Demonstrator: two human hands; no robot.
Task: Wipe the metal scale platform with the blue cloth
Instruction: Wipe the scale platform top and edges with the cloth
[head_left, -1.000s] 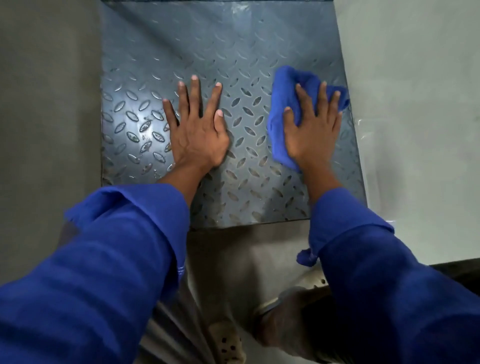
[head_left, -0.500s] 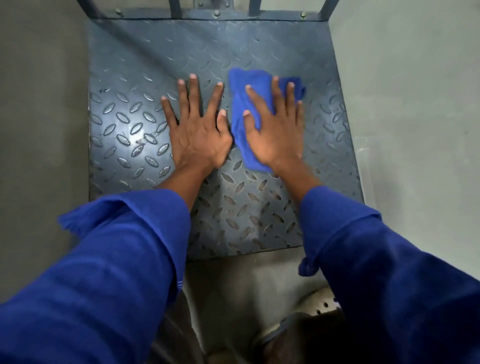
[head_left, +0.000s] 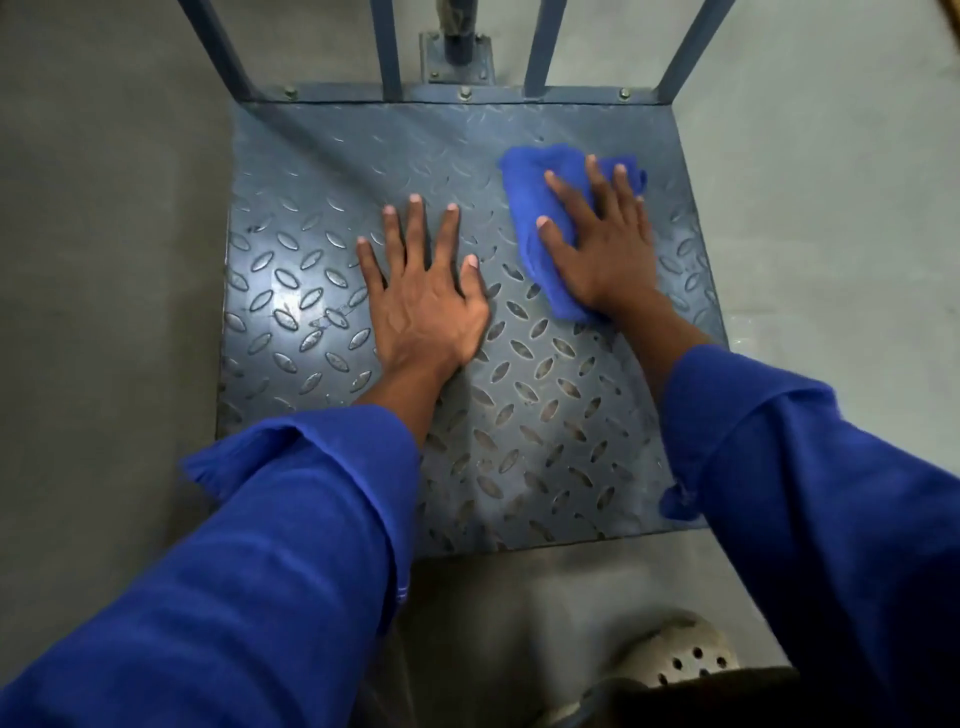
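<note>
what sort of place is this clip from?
Probably an industrial or warehouse floor: a checker-plate scale platform with a bolted metal rail frame stands on a bare concrete floor, and the person wears blue work sleeves.

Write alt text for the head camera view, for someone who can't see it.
A person's right hand presses a blue cloth flat on the far right of a grey metal scale platform, while the left hand rests flat near its middle. Blue sleeves fill the foreground.
</note>
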